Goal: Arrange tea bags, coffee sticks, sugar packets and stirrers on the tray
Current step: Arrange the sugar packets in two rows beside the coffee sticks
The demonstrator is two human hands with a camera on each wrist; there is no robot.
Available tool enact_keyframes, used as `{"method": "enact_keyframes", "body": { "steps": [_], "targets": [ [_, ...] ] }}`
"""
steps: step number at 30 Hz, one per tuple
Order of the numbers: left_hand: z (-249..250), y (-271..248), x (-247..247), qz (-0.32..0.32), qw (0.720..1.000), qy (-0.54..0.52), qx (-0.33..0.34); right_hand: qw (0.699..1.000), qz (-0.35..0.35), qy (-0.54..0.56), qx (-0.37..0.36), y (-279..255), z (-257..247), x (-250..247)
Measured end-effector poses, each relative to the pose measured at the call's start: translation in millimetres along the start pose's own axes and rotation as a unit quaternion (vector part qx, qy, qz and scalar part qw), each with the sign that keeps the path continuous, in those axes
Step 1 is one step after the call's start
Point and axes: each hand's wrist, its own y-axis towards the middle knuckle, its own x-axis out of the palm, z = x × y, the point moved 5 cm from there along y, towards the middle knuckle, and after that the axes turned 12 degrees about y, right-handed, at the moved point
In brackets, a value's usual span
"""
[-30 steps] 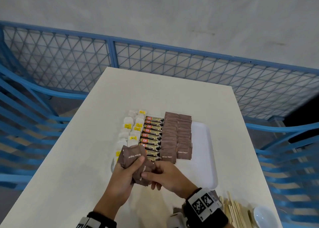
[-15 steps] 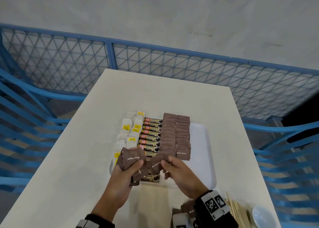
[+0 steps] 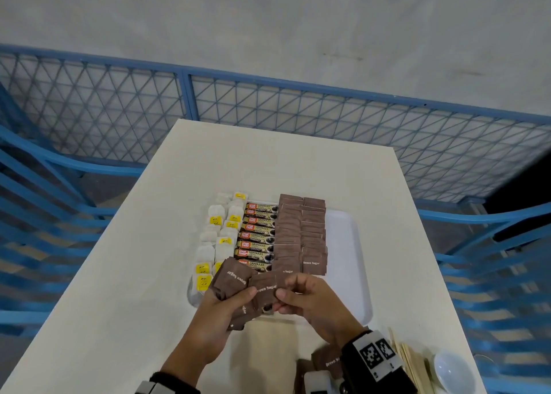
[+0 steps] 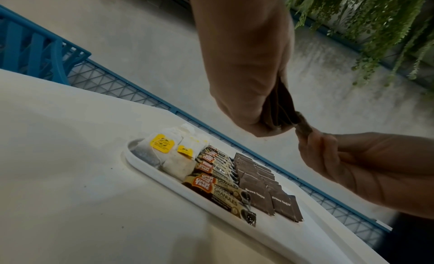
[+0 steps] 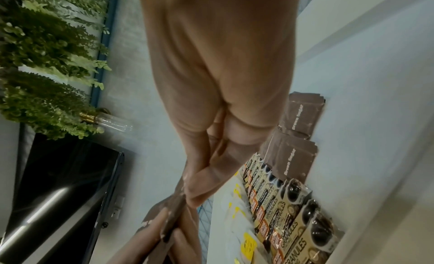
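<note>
Wooden stirrers (image 3: pixel 413 364) show only from the head camera.

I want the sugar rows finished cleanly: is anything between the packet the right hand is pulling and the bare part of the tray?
Nothing visible. The right hand pinches one sugar packet from the left hand's bundle, and the tray right of the sugar rows is bare.
</note>
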Motion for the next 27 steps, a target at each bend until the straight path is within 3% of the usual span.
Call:
{"method": "enact_keyframes", "body": {
  "steps": [6,11,16,27],
  "targets": [
    [-4.4,1.8,-0.5,0.018,1.000,0.017,-0.015,0.999,0.028,-0.040,-0.005,5.3,1.1,-21.4],
    [-2.3,1.8,-12.8,0.032,0.999,-0.003,-0.019,0.987,0.157,-0.013,-0.037,12.9,-2.3,-72.2],
    [3.7,-0.1,-13.5,0.028,0.998,-0.052,-0.011,0.955,0.278,-0.086,-0.058,20.5,-3.3,-114.4],
    [0.8,2.6,-15.4,0.007,0.993,-0.105,-0.043,0.928,0.326,-0.166,-0.064,38.8,5.7,-121.1]
  ]
}}
